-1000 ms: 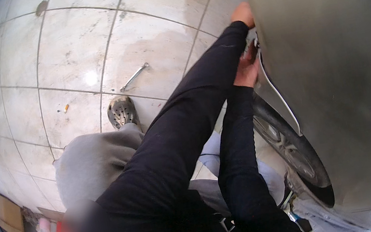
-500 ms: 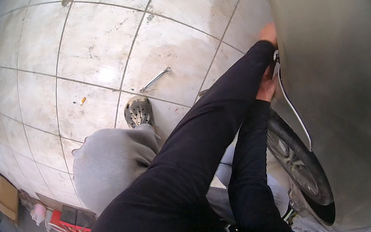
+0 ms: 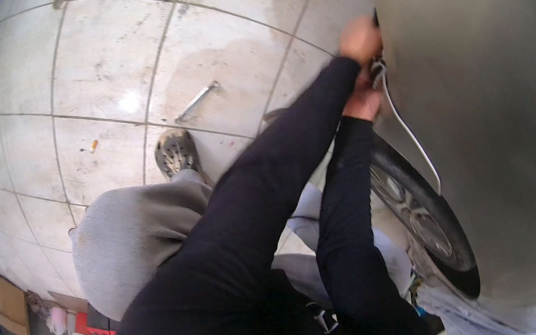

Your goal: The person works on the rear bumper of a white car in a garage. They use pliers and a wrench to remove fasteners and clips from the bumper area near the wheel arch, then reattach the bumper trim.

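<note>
My left hand (image 3: 358, 41) is closed at the edge of the grey car body (image 3: 482, 115), a little blurred. A small dark end (image 3: 376, 17) shows just beyond it, but I cannot make out what the fingers grip. Just below, my right hand (image 3: 363, 107) is bent round something at the same edge, above the wheel (image 3: 430, 230). Its fingertips are partly hidden by the left hand and the bodywork. Beside both hands, a thin white strip (image 3: 409, 122) curves down the panel's edge towards the tyre.
On the stained tile floor (image 3: 100, 61) lie a combination wrench (image 3: 197, 102) and a cigarette butt (image 3: 93, 146). My clog (image 3: 176, 153) stands near the wrench. At lower left are a cardboard box (image 3: 9, 307) and a red box (image 3: 87, 323). Clear plastic sheeting (image 3: 455, 309) lies below the wheel.
My left hand has come out from behind the panel edge and shows more fully. My right hand stays close to the same spot. The whole view has shifted slightly.
</note>
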The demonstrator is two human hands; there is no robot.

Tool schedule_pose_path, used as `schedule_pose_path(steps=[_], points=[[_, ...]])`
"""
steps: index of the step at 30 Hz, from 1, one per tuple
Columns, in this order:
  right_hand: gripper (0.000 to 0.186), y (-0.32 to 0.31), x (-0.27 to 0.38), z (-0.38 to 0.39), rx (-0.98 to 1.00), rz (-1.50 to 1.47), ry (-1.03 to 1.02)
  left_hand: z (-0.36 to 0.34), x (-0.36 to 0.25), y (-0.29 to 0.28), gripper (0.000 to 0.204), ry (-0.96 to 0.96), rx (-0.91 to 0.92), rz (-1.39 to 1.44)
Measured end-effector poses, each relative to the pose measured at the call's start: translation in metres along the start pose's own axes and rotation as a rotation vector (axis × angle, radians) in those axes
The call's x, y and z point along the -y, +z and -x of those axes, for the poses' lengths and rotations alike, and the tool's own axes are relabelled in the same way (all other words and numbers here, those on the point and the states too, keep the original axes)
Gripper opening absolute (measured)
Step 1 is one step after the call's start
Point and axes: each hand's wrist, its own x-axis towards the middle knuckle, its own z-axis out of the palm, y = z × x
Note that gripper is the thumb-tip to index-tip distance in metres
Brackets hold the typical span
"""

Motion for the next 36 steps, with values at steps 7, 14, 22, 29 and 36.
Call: schedule_pose_path(steps=[7,14,22,29,36], points=[[0.059,-0.005,-0.006,-0.01,-0.073,0.109,0.127,-0.02,0.033,0.009,0.04,-0.138,0.132,0.124],[0.062,0.003,0.012,0.001,-0.142,0.109,0.121,0.057,-0.02,-0.017,0.04,-0.343,0.002,0.489],[0.036,-0.009,0.011,0.0,-0.04,-0.057,-0.008,0.109,-0.04,-0.013,0.032,-0.372,-0.371,0.585],[0.038,0.018,-0.003,0.01,0.006,0.012,0.06,-0.048,0.022,-0.001,0.047,-0.175,-0.009,-0.027],[0.045,-0.001,0.021,0.006,-0.086,-0.177,0.032,0.083,-0.02,-0.001,0.04,-0.336,-0.122,0.35]])
